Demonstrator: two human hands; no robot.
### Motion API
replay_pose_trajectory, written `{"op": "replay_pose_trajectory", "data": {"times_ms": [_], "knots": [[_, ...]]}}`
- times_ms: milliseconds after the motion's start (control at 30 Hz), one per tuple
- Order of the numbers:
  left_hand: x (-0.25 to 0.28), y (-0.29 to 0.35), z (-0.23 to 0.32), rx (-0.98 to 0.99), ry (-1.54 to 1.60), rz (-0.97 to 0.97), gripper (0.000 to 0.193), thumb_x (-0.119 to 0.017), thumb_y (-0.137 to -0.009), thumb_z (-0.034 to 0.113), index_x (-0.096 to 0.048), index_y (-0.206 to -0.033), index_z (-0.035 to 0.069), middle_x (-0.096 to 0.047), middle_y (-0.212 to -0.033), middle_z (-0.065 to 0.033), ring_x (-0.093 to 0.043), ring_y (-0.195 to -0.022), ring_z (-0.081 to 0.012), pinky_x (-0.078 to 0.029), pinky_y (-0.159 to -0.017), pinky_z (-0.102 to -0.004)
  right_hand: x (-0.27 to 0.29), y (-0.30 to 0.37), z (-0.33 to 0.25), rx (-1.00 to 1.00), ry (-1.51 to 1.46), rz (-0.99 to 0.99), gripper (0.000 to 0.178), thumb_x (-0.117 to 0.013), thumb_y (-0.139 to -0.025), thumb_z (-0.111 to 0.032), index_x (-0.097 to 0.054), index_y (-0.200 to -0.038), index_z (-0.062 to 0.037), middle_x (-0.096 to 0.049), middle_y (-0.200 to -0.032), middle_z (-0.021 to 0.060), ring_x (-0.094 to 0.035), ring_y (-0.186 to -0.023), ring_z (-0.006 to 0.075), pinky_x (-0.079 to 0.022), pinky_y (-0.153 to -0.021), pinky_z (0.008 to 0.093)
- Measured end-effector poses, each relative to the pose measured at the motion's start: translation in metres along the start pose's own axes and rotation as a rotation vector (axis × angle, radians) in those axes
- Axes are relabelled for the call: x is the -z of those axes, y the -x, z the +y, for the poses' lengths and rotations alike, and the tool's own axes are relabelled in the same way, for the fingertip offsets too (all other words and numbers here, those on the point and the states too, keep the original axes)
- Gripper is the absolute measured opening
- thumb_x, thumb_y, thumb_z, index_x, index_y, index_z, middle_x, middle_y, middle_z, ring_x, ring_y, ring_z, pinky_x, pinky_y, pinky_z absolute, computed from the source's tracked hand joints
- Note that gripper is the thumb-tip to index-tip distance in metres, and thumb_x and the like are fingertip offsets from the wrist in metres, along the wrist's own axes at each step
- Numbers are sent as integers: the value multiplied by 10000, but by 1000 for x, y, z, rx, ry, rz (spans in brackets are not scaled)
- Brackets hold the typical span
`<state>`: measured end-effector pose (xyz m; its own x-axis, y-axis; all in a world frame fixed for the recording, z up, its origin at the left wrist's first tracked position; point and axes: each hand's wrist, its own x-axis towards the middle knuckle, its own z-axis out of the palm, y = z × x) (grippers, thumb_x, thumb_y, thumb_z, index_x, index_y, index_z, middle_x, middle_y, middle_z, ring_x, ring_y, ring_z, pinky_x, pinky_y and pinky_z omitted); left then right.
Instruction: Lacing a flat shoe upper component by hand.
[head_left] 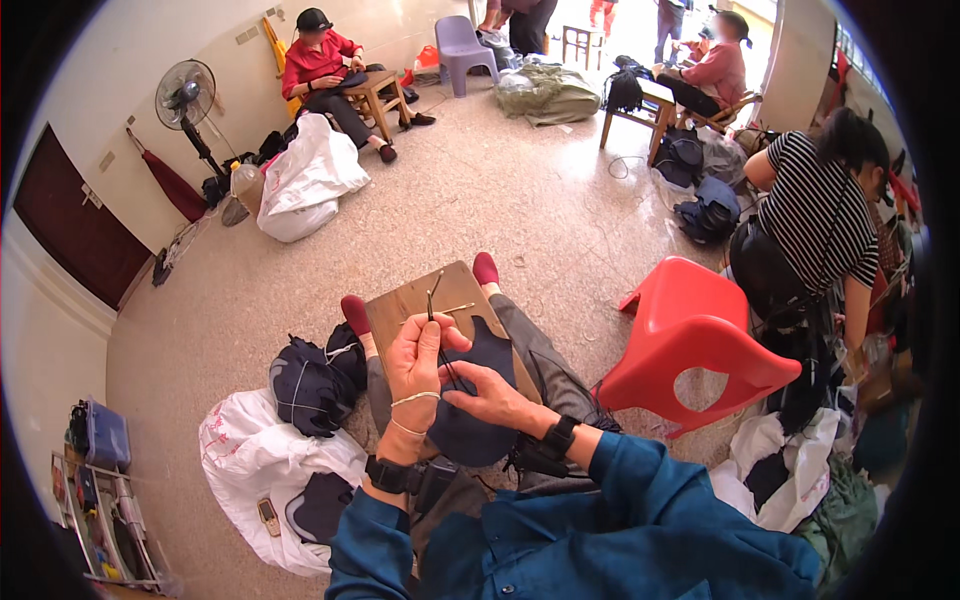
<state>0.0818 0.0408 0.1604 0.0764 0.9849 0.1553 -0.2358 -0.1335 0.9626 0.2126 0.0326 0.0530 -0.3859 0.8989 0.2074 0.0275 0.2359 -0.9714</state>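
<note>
My left hand (420, 355) is raised over a wooden board (395, 305) across my lap, its fingers closed on a thin black cord-like strip (431, 304). The strip runs down toward my right hand (490, 396), whose thumb and fingers close around its lower part. Beneath both hands a dark navy fabric piece (485, 352) lies on the board and hangs over its near edge. A thin metal tool (460, 307) rests on the board just beyond my left hand; its exact kind is too small to tell.
Tied navy fabric bundles (312, 388) and a white sack (235, 440) with a phone (268, 516) lie at my left. A red plastic chair (690, 320) stands at right, beside a person in a striped top (815, 210). Other people sit farther back near a fan (186, 95).
</note>
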Motion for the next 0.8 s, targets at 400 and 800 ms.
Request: {"op": "replay_pose_trajectory", "data": {"times_ms": [400, 800], "knots": [[4, 2, 11, -160, -148, 62, 167, -603, -1039, 107, -663, -1110, -32, -737, -982, -108, -693, -926, -134, -541, -854, -272, -2, -7, -34, 1, -86, 109, 199, -586, -1020, -100, -653, -1146, 38, -750, -990, 94, -692, -936, 141, -536, -828, 291], [21, -3, 12, -227, -341, 103, 150, -683, -991, 83, -732, -1105, -1, -646, -884, 30, -560, -791, -43, -439, -690, -187, -3, -22, -45, 64, -207, 203, 182, -590, -1021, -103, -672, -1098, 39, -747, -898, 74, -684, -848, 110, -539, -755, 269]]}}
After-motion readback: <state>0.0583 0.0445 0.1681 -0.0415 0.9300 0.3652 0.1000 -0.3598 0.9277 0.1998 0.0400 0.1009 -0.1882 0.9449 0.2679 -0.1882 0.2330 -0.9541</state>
